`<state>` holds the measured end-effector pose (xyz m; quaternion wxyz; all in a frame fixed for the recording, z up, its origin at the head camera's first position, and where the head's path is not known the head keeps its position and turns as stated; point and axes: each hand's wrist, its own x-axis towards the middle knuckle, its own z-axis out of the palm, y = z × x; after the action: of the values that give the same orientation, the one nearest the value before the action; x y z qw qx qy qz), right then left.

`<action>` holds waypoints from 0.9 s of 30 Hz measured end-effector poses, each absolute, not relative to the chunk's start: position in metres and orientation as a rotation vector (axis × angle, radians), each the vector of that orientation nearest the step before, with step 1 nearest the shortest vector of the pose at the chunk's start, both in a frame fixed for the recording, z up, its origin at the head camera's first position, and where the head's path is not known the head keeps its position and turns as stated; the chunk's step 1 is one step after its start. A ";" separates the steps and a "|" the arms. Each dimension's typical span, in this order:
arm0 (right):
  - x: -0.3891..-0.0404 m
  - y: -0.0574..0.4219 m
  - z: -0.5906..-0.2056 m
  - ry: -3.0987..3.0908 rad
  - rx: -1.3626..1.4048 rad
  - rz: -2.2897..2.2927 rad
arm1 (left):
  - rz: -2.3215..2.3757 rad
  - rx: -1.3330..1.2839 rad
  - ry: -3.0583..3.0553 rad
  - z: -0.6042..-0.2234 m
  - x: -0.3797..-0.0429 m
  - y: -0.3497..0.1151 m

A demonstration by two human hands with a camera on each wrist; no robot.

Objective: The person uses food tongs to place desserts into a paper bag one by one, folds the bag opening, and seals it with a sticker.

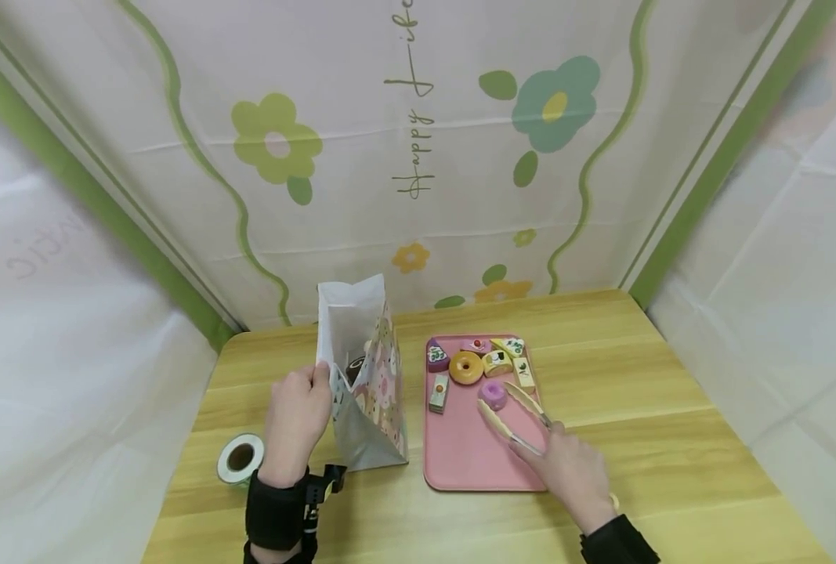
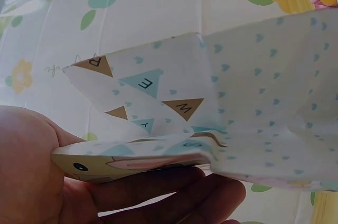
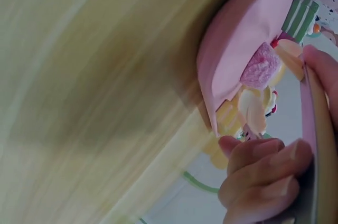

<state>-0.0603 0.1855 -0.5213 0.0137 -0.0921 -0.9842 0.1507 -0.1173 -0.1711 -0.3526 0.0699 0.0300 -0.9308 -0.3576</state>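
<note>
On the bare lower middle of a pink rectangular tray [image 1: 463,466] sits a small purple ring-shaped toy doughnut [image 1: 493,395], between the spread cream-coloured tips of metal tongs [image 1: 496,421]; whether the tips touch it I cannot tell. The right hand [image 1: 574,474] grips the tongs, fingers curled round them. The left hand [image 1: 296,415] pinches the near rim of an upright white patterned paper bag [image 1: 384,384], left of the tray, with a dark brown item [image 1: 354,368] inside. A larger golden-brown toy doughnut [image 1: 466,379] lies just beyond the purple one.
</note>
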 end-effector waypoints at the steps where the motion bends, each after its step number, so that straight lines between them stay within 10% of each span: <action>1: -0.060 0.186 -0.523 -3.060 -0.284 0.461 | -1.074 0.092 -2.802 -0.353 -0.117 -0.171; 27: -0.073 0.184 -0.540 -2.989 -0.223 0.425 | -1.089 0.095 -2.810 -0.352 -0.119 -0.169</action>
<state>-0.0734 0.1838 -0.5402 0.0570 -0.0736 -0.9858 0.1401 -0.1192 -0.1693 -0.3520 0.0630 0.0316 -0.9301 -0.3604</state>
